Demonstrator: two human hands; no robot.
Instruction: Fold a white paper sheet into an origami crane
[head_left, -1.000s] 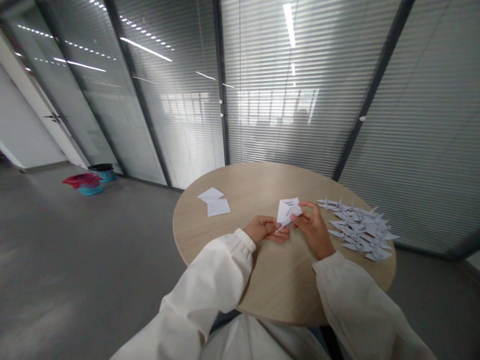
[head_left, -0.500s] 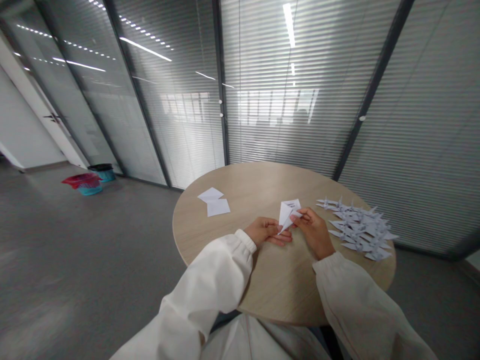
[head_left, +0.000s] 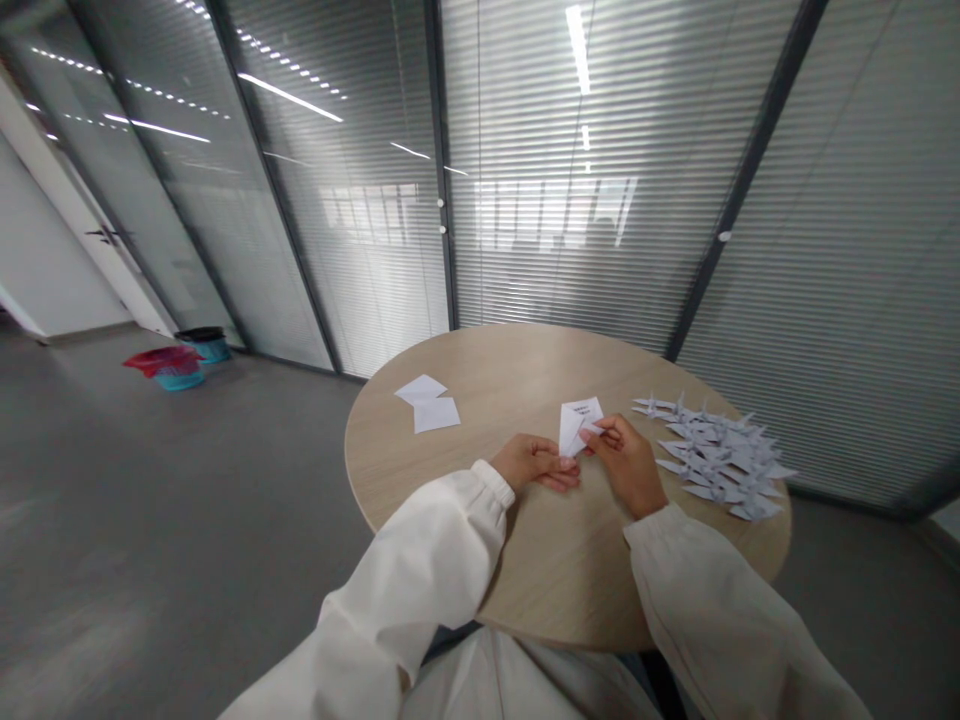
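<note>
A partly folded piece of white paper (head_left: 572, 424), with dark print on its upper part, is held between both hands above the table. My left hand (head_left: 538, 463) pinches its lower corner between thumb and fingers. On its right side my right hand (head_left: 628, 459) grips a folded flap with thumb and index finger. To the right lie many folded paper cranes (head_left: 724, 455) in a crowded cluster. Loose sheets of white paper (head_left: 436, 414) rest on the left part of the table, partly overlapping.
The round wooden table (head_left: 517, 362) stands close to a glass partition with blinds (head_left: 555, 270). On the floor at left are a blue bin with a red liner (head_left: 178, 372) and another with a black liner (head_left: 214, 347).
The flap on the folded paper has shifted, and its pointed lower tip is now covered by my left fingers. Both hands have barely moved. The cranes and loose sheets stay put.
</note>
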